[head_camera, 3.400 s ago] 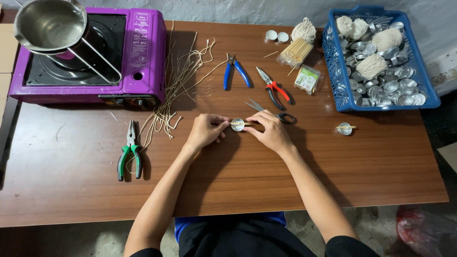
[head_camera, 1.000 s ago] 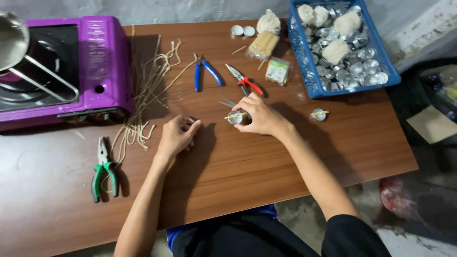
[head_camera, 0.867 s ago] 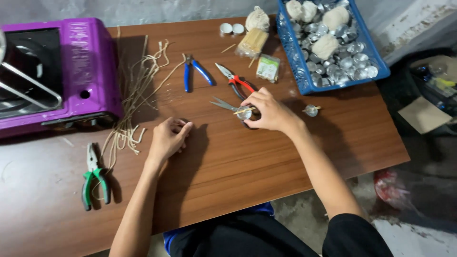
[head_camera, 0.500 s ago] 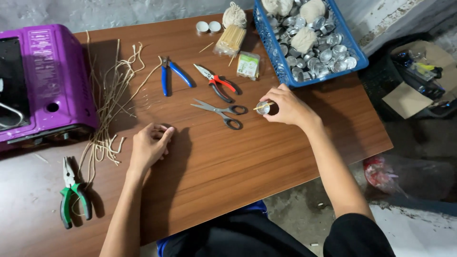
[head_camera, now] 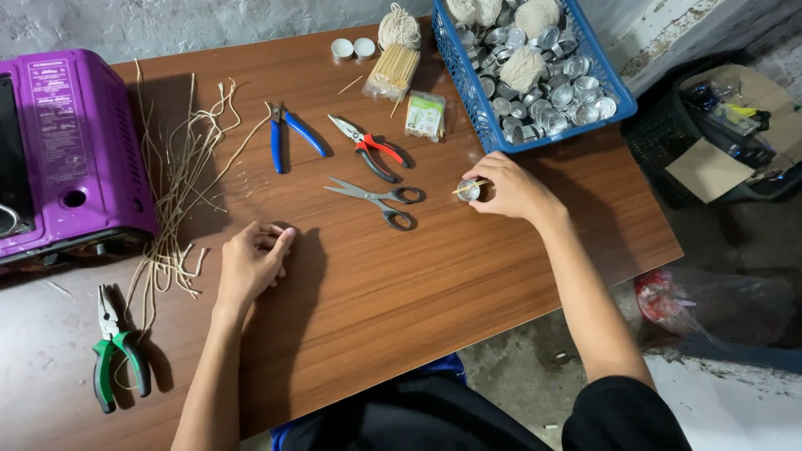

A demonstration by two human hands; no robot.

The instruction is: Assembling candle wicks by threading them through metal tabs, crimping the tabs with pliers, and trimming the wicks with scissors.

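Observation:
My right hand (head_camera: 507,185) holds a small round metal cup (head_camera: 468,191) with a thin wooden stick across its top, low over the wooden table (head_camera: 401,301), just below the blue basket (head_camera: 476,125). My left hand (head_camera: 251,262) rests on the table with its fingers loosely curled and nothing visible in it, next to a bundle of pale wick strands (head_camera: 171,196). Grey scissors (head_camera: 376,198) lie between the two hands.
The blue basket holds several metal cups and balls of string. Blue-handled pliers (head_camera: 286,134), red-handled pliers (head_camera: 368,149), a bundle of sticks (head_camera: 393,72) and a small packet (head_camera: 425,114) lie behind. A purple stove (head_camera: 67,150) stands left, with green pliers (head_camera: 117,351) at the front left.
My right hand has carried the small cup to the right, away from the left hand, toward the blue basket. The left hand stayed on the table. The view has shifted right.

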